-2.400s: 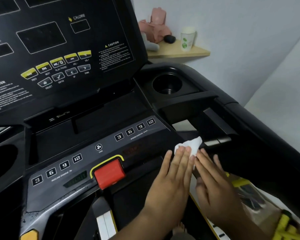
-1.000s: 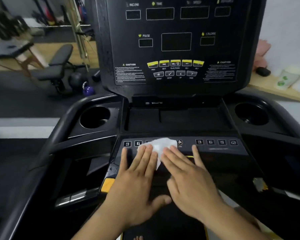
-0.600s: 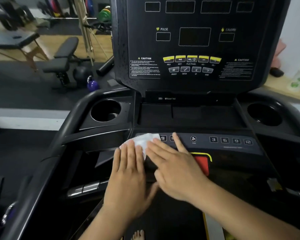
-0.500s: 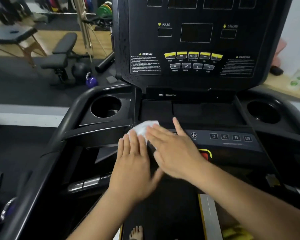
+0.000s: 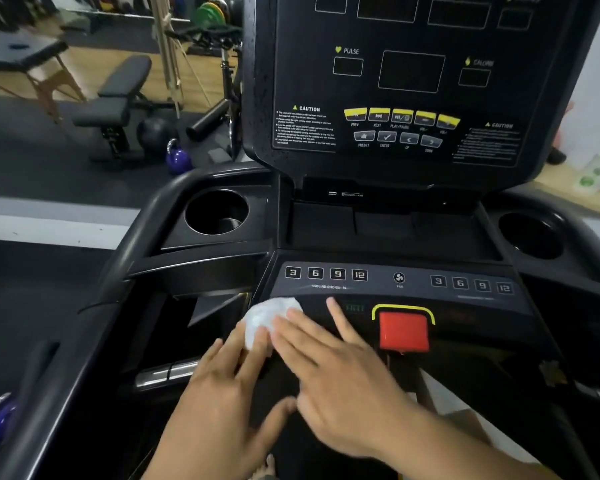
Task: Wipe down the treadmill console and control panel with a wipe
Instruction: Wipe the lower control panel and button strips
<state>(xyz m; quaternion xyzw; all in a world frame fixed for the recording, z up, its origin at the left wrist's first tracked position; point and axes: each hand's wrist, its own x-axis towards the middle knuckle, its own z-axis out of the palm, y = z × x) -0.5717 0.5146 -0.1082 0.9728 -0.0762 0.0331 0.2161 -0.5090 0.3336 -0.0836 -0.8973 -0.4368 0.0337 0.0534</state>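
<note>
The black treadmill console (image 5: 409,98) rises ahead with its dark display windows and yellow buttons. Below it runs the control panel (image 5: 395,282) with numbered keys, a fan key and a red stop button (image 5: 403,331). A crumpled white wipe (image 5: 264,318) lies at the panel's lower left corner. My left hand (image 5: 226,393) and my right hand (image 5: 329,368) both press flat on the wipe with straight fingers, right fingertips overlapping the left. The wipe's near part is hidden under my fingers.
Cup holders sit at the left (image 5: 217,211) and right (image 5: 529,235) of the console. A black handrail (image 5: 132,244) curves along the left. Beyond it stand a weight bench (image 5: 115,98) and a purple kettlebell (image 5: 177,157). A wooden shelf with a paper cup (image 5: 593,174) is at the right.
Both hands have slid the wipe from the panel's right end across to the left, then drawn it down to the lower left corner, uncovering the left numbered keys.
</note>
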